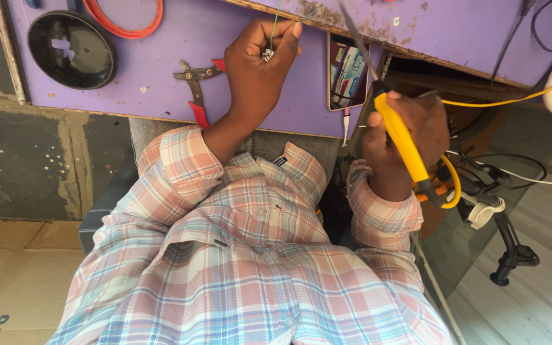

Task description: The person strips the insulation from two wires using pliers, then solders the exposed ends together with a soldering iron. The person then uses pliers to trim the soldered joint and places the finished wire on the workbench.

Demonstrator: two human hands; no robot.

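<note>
Pinching a small metal part (pixel 268 55), the left hand (pixel 257 64) faces the right hand (pixel 410 134), fingers clamped on a yellow soldering iron (pixel 404 144).

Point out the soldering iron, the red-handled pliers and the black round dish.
soldering iron (pixel 402 137), head view, on its yellow handle.
red-handled pliers (pixel 194 82), head view, near the metal pivot.
black round dish (pixel 71 50), head view, on its dark inner surface.
</note>
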